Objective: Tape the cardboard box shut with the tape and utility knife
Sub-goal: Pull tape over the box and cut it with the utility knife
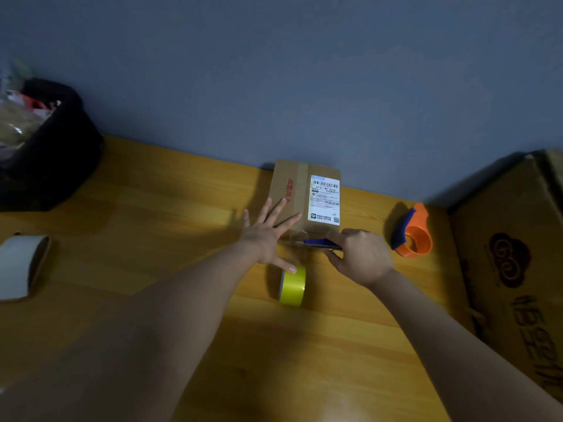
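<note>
At the far left of your wooden table stands a black bin stuffed with wrappers, and nearer you a white roll of tape lies on its side. Move toward the middle and you find your left hand, fingers spread flat, its fingertips resting on the left part of the cardboard box while the thumb reaches down to touch the yellow tape roll, which stands on edge just in front of the box. The box sits against the blue-grey wall, its flaps closed, a white shipping label on the right half of its top. A strip of clear tape seems to run from the roll up to the box's near edge. Your right hand is closed around the blue utility knife, its blade pointing left at that near edge. Further right lies an orange tape dispenser, well apart from the box, and a large printed carton fills the right edge.
</note>
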